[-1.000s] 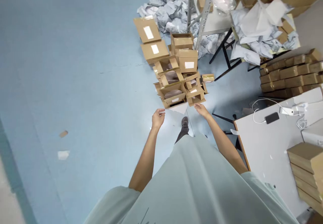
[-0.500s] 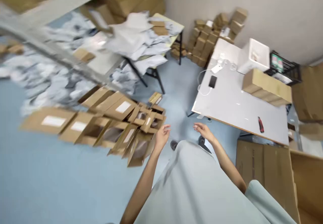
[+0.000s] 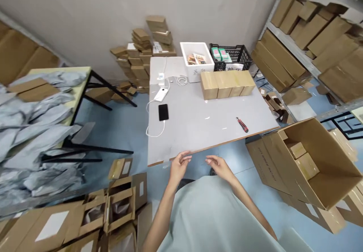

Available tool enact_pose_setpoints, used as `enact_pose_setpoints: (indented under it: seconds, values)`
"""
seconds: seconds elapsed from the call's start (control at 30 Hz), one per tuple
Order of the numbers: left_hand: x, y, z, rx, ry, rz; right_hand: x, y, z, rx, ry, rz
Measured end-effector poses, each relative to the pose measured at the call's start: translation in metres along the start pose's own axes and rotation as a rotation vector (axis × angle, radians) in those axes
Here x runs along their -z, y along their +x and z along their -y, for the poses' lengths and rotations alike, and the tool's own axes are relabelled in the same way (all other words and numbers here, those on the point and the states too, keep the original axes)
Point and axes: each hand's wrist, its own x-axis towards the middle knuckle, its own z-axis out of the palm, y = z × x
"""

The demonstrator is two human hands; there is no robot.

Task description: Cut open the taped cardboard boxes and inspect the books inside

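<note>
My left hand [image 3: 179,165] hovers at the near edge of the white table [image 3: 193,131], fingers loosely curved and apart, holding nothing. To its right my right hand [image 3: 220,166] is likewise bare, fingers partly spread in front of the same edge. On the tabletop lie a black phone [image 3: 163,112] on a white cable, a white power strip [image 3: 161,94] and a red-and-black utility knife [image 3: 242,125]. Several small taped cardboard boxes [image 3: 227,84] stand in a row toward the back right.
Behind the row are a white foam box [image 3: 197,61] and a black plastic crate [image 3: 231,57]. A large open carton [image 3: 306,168] stands at right. Open cardboard boxes [image 3: 120,206] crowd the floor at lower left, below a table of grey plastic mailer bags [image 3: 42,131]. Metal shelving [image 3: 300,47] holds more boxes.
My view has swung right, bringing the white table to the front and the shelving and large carton into fuller sight. Both hands remain bare, now close to the table's near edge.
</note>
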Motion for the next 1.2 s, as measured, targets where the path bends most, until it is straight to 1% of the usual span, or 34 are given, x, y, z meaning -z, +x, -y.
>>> enact_pose_setpoints:
  seconds: [0.07,0.1,0.13,0.2,0.3,0.4,0.6,0.73,0.83,0.93,1.03,1.13,1.2]
  values:
    - [-0.04,0.015,-0.019,-0.007,0.02,0.06,0.028,0.009,0.009,0.002,0.017,-0.047]
    - [-0.055,0.023,-0.027,-0.009,0.029,0.08,0.04,0.014,0.014,0.003,0.026,-0.063]
    - [-0.069,0.03,-0.035,-0.01,0.038,0.095,0.051,0.02,0.019,0.007,0.035,-0.077]
    - [-0.089,0.044,-0.048,-0.008,0.05,0.122,0.068,0.034,0.028,0.019,0.049,-0.094]
    - [-0.108,0.067,-0.064,-0.009,0.052,0.179,0.085,0.055,0.044,0.048,0.032,-0.128]
    - [-0.124,0.092,-0.08,-0.013,0.039,0.26,0.095,0.071,0.064,0.082,-0.029,-0.176]
    - [-0.158,0.143,-0.11,-0.037,0.002,0.46,0.115,0.094,0.107,0.185,-0.285,-0.266]
    - [-0.179,0.173,-0.124,-0.057,0.007,0.58,0.133,0.114,0.117,0.185,-0.344,-0.305]
    - [-0.195,0.189,-0.131,-0.034,0.001,0.633,0.15,0.13,0.115,0.164,-0.378,-0.279]
    - [-0.215,0.203,-0.134,0.003,0.001,0.614,0.174,0.148,0.112,0.157,-0.443,-0.225]
    - [-0.242,0.217,-0.136,0.034,0.017,0.552,0.208,0.168,0.112,0.162,-0.494,-0.169]
    - [-0.273,0.231,-0.14,0.061,0.034,0.456,0.255,0.195,0.117,0.219,-0.49,-0.082]
    - [-0.294,0.243,-0.145,0.09,0.049,0.376,0.294,0.219,0.123,0.26,-0.472,-0.055]
